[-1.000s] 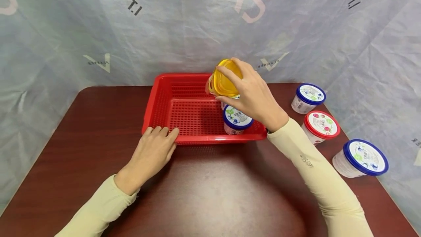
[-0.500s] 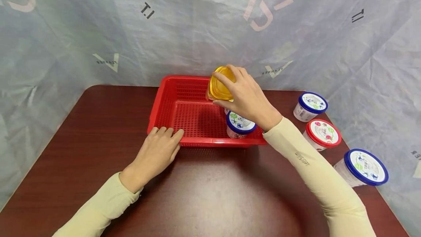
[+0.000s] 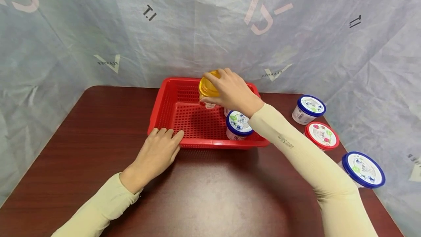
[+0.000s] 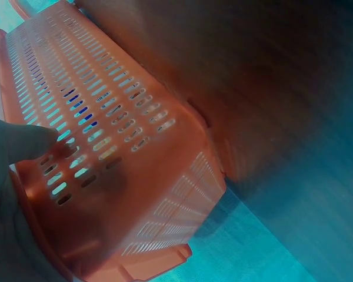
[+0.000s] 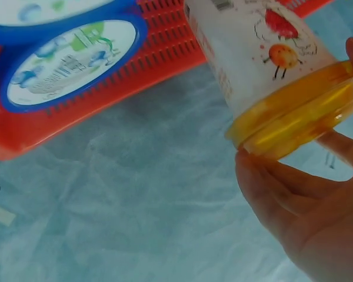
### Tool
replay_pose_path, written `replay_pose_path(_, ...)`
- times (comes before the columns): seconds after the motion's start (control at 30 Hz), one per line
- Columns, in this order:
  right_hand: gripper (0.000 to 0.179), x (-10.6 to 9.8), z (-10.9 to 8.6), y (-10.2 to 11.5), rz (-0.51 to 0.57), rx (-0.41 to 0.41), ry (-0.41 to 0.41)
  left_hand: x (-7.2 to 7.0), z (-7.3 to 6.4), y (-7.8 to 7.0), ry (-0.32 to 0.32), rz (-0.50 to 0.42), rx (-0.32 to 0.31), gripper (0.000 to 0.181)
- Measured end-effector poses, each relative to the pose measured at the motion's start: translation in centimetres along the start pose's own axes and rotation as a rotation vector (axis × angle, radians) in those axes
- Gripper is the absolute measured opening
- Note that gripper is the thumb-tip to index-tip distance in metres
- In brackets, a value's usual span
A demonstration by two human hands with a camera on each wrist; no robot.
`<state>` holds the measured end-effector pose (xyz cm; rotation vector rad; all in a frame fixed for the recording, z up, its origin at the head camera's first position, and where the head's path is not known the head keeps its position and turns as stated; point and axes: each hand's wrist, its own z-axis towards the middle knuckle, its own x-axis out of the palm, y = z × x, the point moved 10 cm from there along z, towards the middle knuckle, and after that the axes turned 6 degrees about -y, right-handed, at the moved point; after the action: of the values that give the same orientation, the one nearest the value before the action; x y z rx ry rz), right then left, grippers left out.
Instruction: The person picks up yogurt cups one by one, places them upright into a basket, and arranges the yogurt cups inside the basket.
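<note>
My right hand point(image 3: 231, 90) grips a plastic tub with a clear yellow lid point(image 3: 208, 86) by the lid, high over the inside of a red slotted basket point(image 3: 210, 143). In the right wrist view the tub point(image 5: 256, 53) is white with printed fruit, and fingers pinch the lid's edge. My left hand point(image 3: 152, 158) holds the basket's near rim at the left corner, fingers over the rim. From the left wrist, the thumb point(image 4: 35, 143) lies against the outer basket wall point(image 4: 147, 188). A blue-lidded tub point(image 3: 239, 123) sits in the basket's right part, another partly hidden behind it.
Along the right side of the dark wooden table point(image 3: 210, 193) stand a blue-lidded tub point(image 3: 310, 107), a red-lidded tub point(image 3: 322, 135) and a second blue-lidded tub point(image 3: 363, 169). Grey printed sheeting point(image 3: 184, 28) hangs behind and beside the table.
My right hand has carried the yellow-lidded tub leftward and lower over the basket. The left hand keeps its hold on the rim. The head view has shifted slightly.
</note>
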<state>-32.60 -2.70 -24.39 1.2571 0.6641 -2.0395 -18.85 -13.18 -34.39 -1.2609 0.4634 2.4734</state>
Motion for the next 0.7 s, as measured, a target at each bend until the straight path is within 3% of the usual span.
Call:
replay_pose_path(0.3,0.08,3.3,2.7,0.2,-0.037,-0.01,0.161,0.0,-0.1,-0.1,0.003,-0.007,0.006,0.032)
replay_pose_path(0.7,0.076,6.6,2.1,-0.3,-0.015,0.007,0.275,0.0,-0.2,0.1,-0.003,-0.002,0.004,0.032)
